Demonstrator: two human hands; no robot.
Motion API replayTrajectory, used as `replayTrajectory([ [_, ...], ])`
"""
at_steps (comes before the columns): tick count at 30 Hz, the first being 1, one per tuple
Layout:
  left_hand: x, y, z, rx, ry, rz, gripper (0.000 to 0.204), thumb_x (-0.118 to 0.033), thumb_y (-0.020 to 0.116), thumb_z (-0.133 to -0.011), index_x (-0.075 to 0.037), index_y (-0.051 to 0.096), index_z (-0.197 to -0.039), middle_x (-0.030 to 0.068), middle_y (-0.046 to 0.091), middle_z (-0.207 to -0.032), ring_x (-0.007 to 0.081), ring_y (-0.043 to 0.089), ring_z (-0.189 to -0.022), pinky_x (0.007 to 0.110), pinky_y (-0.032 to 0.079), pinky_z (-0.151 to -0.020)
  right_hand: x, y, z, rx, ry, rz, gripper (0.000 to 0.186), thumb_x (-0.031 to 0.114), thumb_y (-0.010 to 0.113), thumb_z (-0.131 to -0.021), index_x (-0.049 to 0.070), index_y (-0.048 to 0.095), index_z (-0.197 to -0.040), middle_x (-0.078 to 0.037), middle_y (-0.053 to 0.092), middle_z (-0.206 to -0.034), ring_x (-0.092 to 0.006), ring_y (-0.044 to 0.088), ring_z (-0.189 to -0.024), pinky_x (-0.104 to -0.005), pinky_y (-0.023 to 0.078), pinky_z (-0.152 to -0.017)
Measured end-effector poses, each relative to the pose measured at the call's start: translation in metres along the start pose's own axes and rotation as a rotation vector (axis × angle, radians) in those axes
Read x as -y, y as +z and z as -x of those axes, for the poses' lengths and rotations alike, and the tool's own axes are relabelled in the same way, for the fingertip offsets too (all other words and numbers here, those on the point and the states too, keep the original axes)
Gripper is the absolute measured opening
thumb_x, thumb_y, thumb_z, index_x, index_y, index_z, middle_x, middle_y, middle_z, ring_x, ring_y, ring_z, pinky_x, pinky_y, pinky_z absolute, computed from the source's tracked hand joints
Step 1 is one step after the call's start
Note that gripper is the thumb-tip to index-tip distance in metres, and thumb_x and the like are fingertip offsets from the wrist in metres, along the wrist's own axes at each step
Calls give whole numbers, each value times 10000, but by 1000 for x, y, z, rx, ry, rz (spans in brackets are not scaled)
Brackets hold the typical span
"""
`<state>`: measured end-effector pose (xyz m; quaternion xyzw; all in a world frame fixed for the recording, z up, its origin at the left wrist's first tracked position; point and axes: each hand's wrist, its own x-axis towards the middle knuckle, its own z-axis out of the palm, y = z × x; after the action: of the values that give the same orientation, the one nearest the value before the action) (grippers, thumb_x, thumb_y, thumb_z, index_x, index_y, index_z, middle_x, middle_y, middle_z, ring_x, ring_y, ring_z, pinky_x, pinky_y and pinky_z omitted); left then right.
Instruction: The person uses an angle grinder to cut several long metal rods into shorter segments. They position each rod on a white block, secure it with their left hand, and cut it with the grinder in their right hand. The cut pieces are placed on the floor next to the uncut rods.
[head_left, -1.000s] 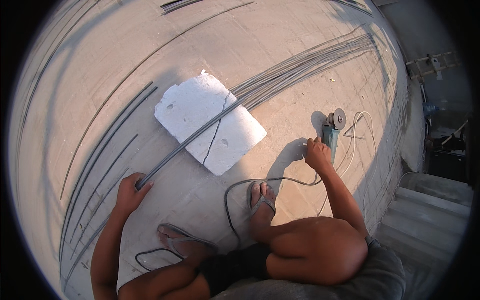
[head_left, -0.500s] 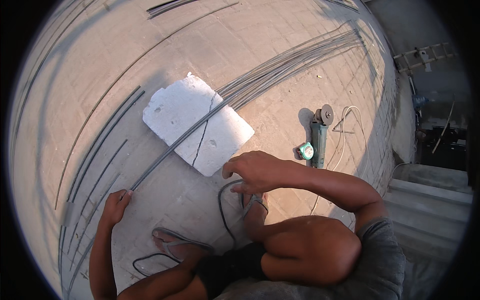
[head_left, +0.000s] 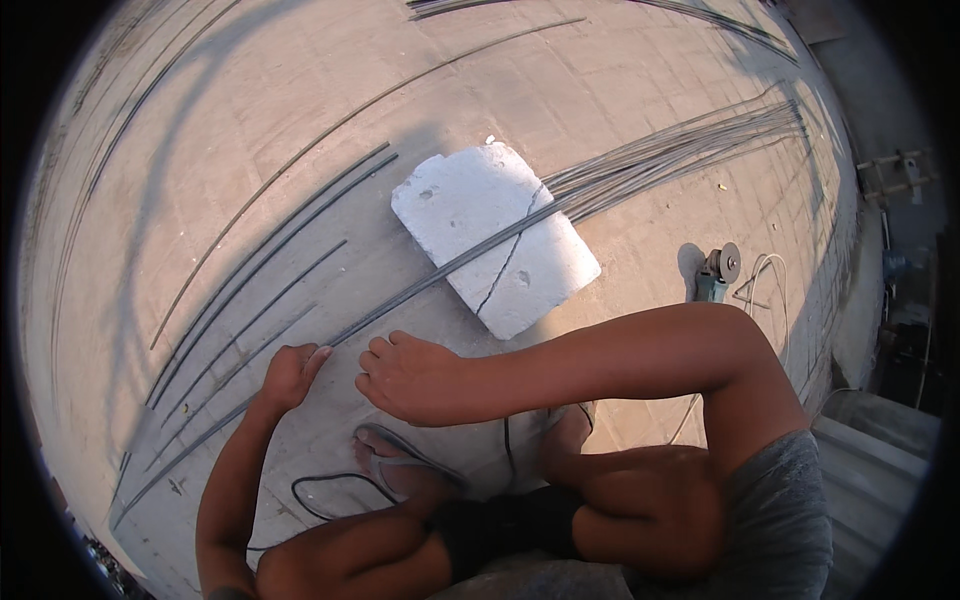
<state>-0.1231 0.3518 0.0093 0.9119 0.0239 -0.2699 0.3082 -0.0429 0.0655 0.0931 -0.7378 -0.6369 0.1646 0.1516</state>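
A long bundle of thin grey steel bars runs from the far right across a cracked white block. Its near ends come down to my left hand, which is closed round them with the thumb lying along the bars. Just to the right of it, my right hand is held over the ground, back upward and fingers curled in. Whatever lies under those fingers, if anything, is hidden. Whether the bars continue beyond my left hand cannot be made out.
Several loose bars lie on the paving at left. An angle grinder with its pale cord rests at right, partly behind my right arm. A dark cable loops near my sandalled feet. Concrete steps rise at right.
My right hand has swung left from beside the block to near my left hand, its fingers curling more. The view has shifted, and my right arm now covers much of the grinder.
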Motion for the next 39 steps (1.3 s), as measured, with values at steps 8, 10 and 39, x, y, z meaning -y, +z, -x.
replayTrajectory([
  [8, -54, -1, -16, -5, 84, -55, 283, -252, 647, -939, 20, 694, -875, 278, 683, -782, 478, 667, -773, 558, 526, -712, -17, 26, -61, 84, 219, 183, 445, 145, 727, -805, -28, 581, -1188, -151, 662, -951, -284, 655, -887, -434, 495, -809],
  [10, -79, -8, -21, 2, 111, -37, 428, -398, 652, -927, 23, 693, -857, 257, 689, -748, 475, 673, -748, 544, 545, -712, -42, 23, -50, 19, 308, 7, 277, 124, 735, -804, 45, 559, -1002, -150, 695, -799, -344, 702, -740, -456, 516, -660],
  [39, 104, -49, 130, -178, -209, -320, 794, -704, 753, -801, -49, 678, -1245, 211, 682, -1185, 407, 635, -1122, 496, 492, -956, -354, -136, 348, -228, 604, 543, 289, 14, 687, -824, -2, 410, -745, -264, 439, -625, -464, 426, -606, -519, 305, -597],
])
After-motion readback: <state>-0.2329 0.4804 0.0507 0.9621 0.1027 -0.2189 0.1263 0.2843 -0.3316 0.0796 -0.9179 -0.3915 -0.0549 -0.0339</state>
